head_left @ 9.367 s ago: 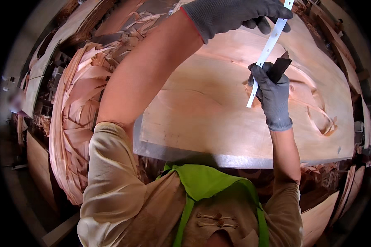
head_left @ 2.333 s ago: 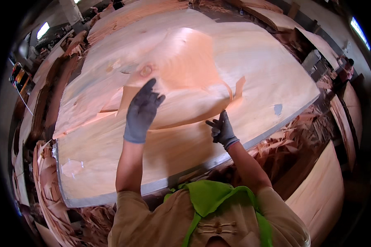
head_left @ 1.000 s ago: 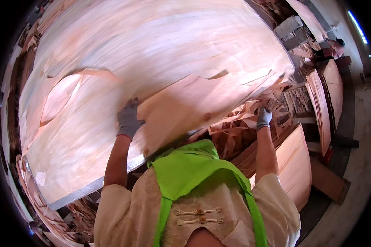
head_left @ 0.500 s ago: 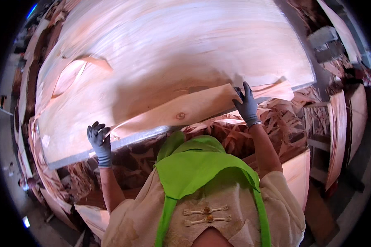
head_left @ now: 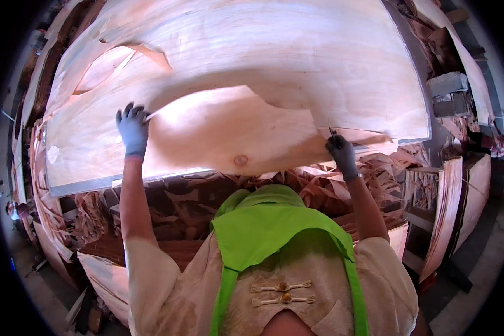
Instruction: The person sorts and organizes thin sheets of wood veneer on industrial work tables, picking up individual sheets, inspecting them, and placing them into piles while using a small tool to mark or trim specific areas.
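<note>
A loose piece of thin wood veneer, pale with a knot near its front edge, lies tilted over a broad veneer sheet. My left hand, in a grey glove, is closed on the piece's left edge and holds that edge raised. My right hand, also gloved, is closed around a small dark tool with a narrow tip; its exact kind cannot be made out. It is just beyond the piece's right end, beside a narrow veneer strip.
A torn, curled flap rises from the sheet at the far left. Veneer scraps fill the space below the front edge. Stacked veneer panels stand at the right, and grey blocks lie farther back.
My left hand has moved away from me, swinging the veneer piece flatter so more of its face shows. My right hand has dropped slightly nearer and lies off the piece's end.
</note>
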